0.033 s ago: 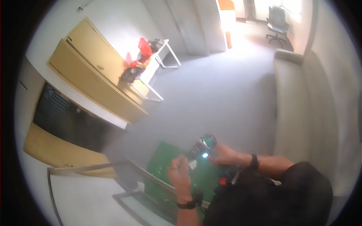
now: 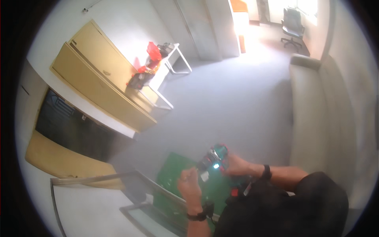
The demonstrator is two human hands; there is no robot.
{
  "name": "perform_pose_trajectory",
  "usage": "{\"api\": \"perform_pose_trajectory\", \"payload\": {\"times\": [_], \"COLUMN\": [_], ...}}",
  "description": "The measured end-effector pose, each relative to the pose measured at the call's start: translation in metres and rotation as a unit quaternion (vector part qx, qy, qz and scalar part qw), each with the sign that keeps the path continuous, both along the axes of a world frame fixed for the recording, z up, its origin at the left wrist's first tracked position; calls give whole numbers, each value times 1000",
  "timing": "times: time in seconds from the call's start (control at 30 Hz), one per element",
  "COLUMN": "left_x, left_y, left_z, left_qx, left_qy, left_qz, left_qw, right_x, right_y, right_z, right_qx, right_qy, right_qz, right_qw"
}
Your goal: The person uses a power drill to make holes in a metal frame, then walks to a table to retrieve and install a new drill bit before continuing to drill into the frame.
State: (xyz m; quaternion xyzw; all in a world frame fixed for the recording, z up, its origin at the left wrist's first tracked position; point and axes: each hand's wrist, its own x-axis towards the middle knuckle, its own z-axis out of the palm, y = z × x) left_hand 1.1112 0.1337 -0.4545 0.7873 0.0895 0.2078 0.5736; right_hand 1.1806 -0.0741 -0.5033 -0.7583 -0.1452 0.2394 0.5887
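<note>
My right hand [image 2: 237,164] is wrapped round the grip of a teal and black cordless drill [image 2: 216,153], whose small work light glows bluish white. The drill's chuck end points left, toward my left hand [image 2: 189,182]. That hand is closed, its fingers pinched together just off the drill's tip; whatever they hold is too small and blurred to name. Beneath both hands lies a green board or mat [image 2: 171,168]. A small white piece [image 2: 204,176] shows between my left hand and the drill. Dark bands circle both wrists.
A grey-framed white panel [image 2: 90,205] stands at the lower left, next to my left forearm. A long pale sofa [image 2: 312,118] lines the right wall. Farther off are a white table [image 2: 158,81] with red bags and an office chair [image 2: 292,25]. Grey floor [image 2: 229,98] lies ahead.
The whole view has shifted slightly, so the room and hands sit a little lower and to the right. Both hands keep nearly the same pose around the drill.
</note>
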Motion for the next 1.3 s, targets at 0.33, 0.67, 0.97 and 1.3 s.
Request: {"api": "perform_pose_trajectory", "payload": {"times": [0.33, 0.67, 0.97, 1.3], "left_x": [265, 563, 762, 950], "left_y": [125, 267, 402, 503], "left_z": [-1, -52, -60, -101], "left_qx": [-117, -359, -461, -380], "left_qy": [44, 187, 89, 27], "left_qz": [-32, -283, -240, 64], "left_qw": [992, 869, 849, 923], "right_x": [285, 539, 768, 993], "right_y": [128, 303, 403, 600], "right_z": [34, 15, 59, -36], "right_qx": [-44, 271, -180, 169], "right_qy": [154, 292, -24, 112], "right_qz": [72, 120, 361, 41], "right_qw": [984, 909, 915, 978]}}
